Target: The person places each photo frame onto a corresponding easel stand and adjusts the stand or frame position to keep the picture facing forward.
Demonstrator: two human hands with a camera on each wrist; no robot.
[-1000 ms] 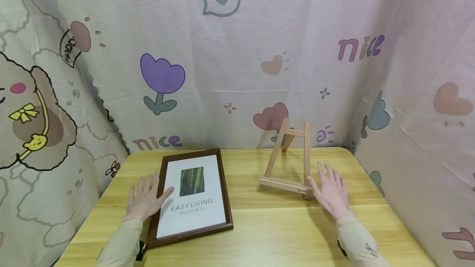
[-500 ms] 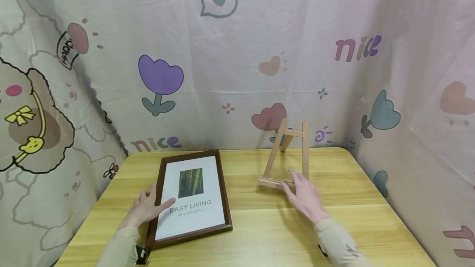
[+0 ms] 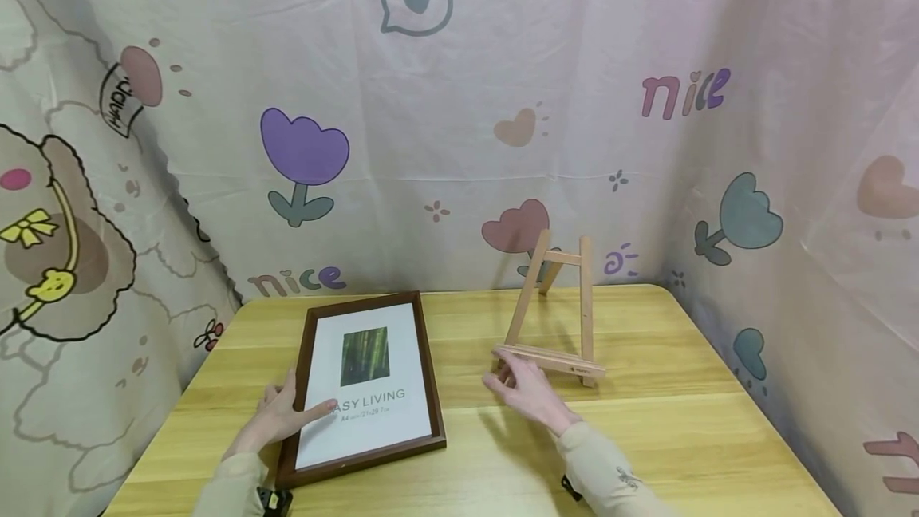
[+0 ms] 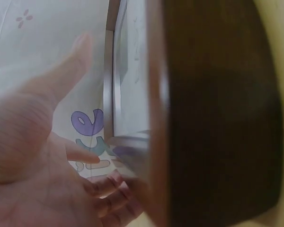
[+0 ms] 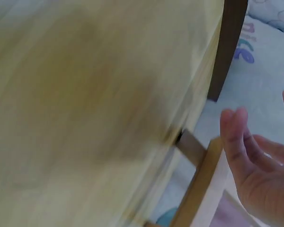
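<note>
Left hand at frame, right hand at easel; no firm hold confirmed.
Left fingers loosely bent at the frame's left edge, thumb extended over its face; right fingers part-curled by the left end of the ledge, thumb apart; contact unclear for both. The frame lies face up on the left of the table; the easel stands upright on the right. Handling advised: take the frame by its brown border, thumb off the printed sheet, and steady the ledge without twisting the legs. Room for moving lies between the two; at the rear, the curtain limits travel.
</note>
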